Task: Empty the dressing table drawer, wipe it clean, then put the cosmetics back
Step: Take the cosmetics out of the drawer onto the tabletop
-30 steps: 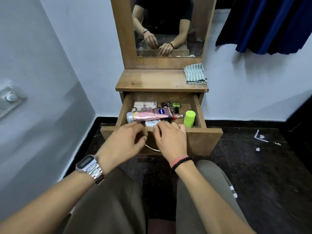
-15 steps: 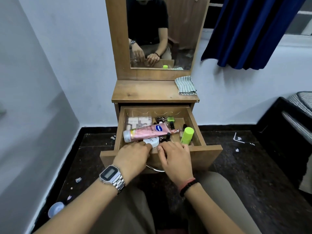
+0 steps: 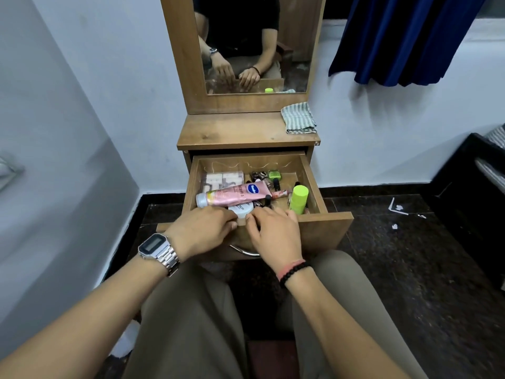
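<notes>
Drawer (image 3: 325, 228) standing pulled open, cosmetics still lying inside. Left hand (image 3: 203, 232) and right hand (image 3: 274, 232) are resting side by side on its front edge, fingers curling over the rim and gripping it. Just beyond the fingertips, a white jar (image 3: 240, 209) is lying; past that, a pink tube (image 3: 235, 193) is lying crosswise. Beyond the right hand's outer side, a green bottle (image 3: 298, 199) is standing. Farther off, above the drawer, a striped cloth (image 3: 299, 118) is sitting folded on the tabletop (image 3: 232, 132).
</notes>
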`<state>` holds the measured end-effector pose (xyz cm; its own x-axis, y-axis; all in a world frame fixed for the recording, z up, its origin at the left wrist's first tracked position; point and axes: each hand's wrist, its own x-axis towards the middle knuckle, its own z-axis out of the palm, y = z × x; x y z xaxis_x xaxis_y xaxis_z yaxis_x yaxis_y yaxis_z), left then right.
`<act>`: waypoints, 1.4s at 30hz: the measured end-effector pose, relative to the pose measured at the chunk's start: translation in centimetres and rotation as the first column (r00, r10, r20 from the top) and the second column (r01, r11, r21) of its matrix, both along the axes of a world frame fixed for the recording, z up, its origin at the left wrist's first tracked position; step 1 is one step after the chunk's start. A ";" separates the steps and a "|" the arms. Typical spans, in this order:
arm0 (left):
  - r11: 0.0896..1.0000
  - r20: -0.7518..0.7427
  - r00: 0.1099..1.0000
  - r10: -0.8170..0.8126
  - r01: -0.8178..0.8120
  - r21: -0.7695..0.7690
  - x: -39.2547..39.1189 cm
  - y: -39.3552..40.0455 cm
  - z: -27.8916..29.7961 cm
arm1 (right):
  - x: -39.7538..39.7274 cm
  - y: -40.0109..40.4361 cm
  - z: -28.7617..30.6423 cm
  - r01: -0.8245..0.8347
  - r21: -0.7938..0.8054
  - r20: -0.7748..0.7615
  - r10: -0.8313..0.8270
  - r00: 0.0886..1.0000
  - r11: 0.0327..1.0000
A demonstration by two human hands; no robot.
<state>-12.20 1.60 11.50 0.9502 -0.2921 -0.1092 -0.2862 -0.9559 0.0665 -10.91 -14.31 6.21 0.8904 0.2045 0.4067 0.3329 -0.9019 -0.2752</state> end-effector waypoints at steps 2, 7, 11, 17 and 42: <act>1.000 -0.030 0.999 0.017 -0.017 -0.005 0.4 0.3 0.0 | 0.3 -0.1 0.1 0.001 0.012 0.004 -0.001 1.000 1.000; 0.970 0.000 0.991 0.134 -0.131 -0.206 3.3 1.2 -0.4 | 1.8 -0.8 1.3 -0.015 0.012 -0.099 0.016 0.995 1.000; 0.967 -0.035 0.969 0.246 -0.247 -0.057 7.2 1.0 -1.6 | 2.2 -1.1 2.0 -0.032 0.001 -0.149 0.032 0.988 0.999; 0.942 -0.096 0.945 0.312 -0.294 0.163 10.3 0.7 -3.1 | 2.0 -1.5 2.1 -0.048 0.005 -0.159 0.048 0.986 0.999; 0.896 0.166 0.984 -0.071 0.136 -0.422 7.6 0.2 0.4 | 4.3 -3.1 3.6 0.281 0.814 -0.408 0.155 0.900 0.508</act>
